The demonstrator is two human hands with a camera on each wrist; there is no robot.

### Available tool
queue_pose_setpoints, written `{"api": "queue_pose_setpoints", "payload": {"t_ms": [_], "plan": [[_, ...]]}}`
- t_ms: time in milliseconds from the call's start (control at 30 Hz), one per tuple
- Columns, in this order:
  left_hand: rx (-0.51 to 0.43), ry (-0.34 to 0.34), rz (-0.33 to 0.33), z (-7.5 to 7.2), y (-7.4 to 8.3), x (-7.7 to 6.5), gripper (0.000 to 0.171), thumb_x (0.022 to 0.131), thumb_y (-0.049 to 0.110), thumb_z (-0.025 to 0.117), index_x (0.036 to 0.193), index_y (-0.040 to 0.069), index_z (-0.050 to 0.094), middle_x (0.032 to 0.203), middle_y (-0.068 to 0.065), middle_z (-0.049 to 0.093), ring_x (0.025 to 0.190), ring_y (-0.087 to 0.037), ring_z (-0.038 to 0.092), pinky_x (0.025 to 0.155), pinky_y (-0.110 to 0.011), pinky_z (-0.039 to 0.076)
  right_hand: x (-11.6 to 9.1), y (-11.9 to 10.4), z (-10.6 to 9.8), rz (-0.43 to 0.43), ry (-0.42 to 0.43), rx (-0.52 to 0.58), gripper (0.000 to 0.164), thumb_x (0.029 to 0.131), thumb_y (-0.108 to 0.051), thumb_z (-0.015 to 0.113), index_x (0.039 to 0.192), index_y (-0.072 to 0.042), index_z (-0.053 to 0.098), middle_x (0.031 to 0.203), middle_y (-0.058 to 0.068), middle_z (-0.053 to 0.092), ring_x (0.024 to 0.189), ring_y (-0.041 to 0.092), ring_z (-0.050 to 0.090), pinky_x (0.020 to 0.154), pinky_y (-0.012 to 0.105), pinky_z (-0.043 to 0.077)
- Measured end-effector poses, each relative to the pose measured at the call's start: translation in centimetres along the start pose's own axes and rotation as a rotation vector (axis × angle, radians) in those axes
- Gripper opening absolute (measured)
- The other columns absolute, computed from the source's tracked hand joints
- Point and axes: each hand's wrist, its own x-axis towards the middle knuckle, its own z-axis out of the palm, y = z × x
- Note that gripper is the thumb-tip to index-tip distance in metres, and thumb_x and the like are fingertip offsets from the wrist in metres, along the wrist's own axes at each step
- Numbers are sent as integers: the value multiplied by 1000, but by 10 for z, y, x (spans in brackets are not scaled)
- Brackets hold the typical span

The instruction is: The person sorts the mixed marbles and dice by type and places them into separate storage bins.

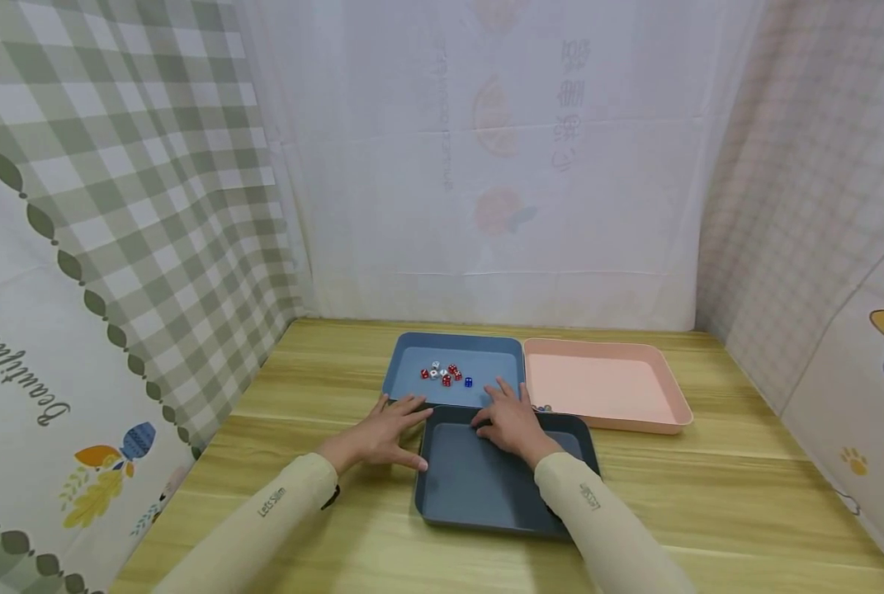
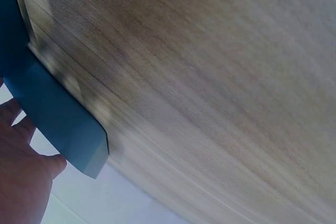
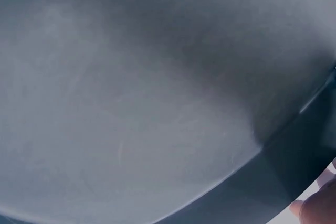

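Observation:
A dark slate tray lies nearest on the table. At its left side my left hand spreads its fingers, the thumb and fingertips right at the rim. In the left wrist view the left hand shows below a bluish tray wall. My right hand reaches over the dark tray to its far edge, fingers loosely spread. In the right wrist view, part of the right hand appears beyond the tray's wall. Behind stands a blue tray with several red, white and blue dice.
A pink tray stands at the back right, beside the blue one. Small bluish bits show at its near left corner, close to my right fingers. White and checked cloth encloses the wooden table at the back and sides.

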Motion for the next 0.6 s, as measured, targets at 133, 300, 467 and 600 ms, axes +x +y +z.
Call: {"api": "queue_pose_setpoints", "payload": {"t_ms": [133,300,467,600], "plan": [[-11,-1,-2,-1,1,0,95,82,63,70,156,15,34,164,-10,19,151,-30,12,116,-63,0,-1,2,-3,4,6,32,11,85,-27,79,95,-23,81,146,18,49,145,42,25,111,71,12],[-34,-1,-6,-3,4,-1,94,82,61,71,156,15,35,164,-9,20,151,-30,12,116,-63,-1,-1,5,-5,27,-8,78,14,87,-31,78,97,-23,82,148,16,48,147,40,22,112,69,8],[-34,-2,-10,-4,4,-1,94,82,60,72,156,15,35,164,-9,20,151,-30,12,116,-63,0,-1,6,-10,29,-1,146,15,88,-31,76,98,-22,82,149,16,47,147,40,20,113,69,6],[-42,-3,-17,-4,4,-2,94,82,59,73,156,15,35,164,-8,20,151,-30,12,116,-63,0,-1,8,-15,15,15,179,15,89,-31,76,98,-22,82,148,17,47,147,42,21,112,70,6]]}}
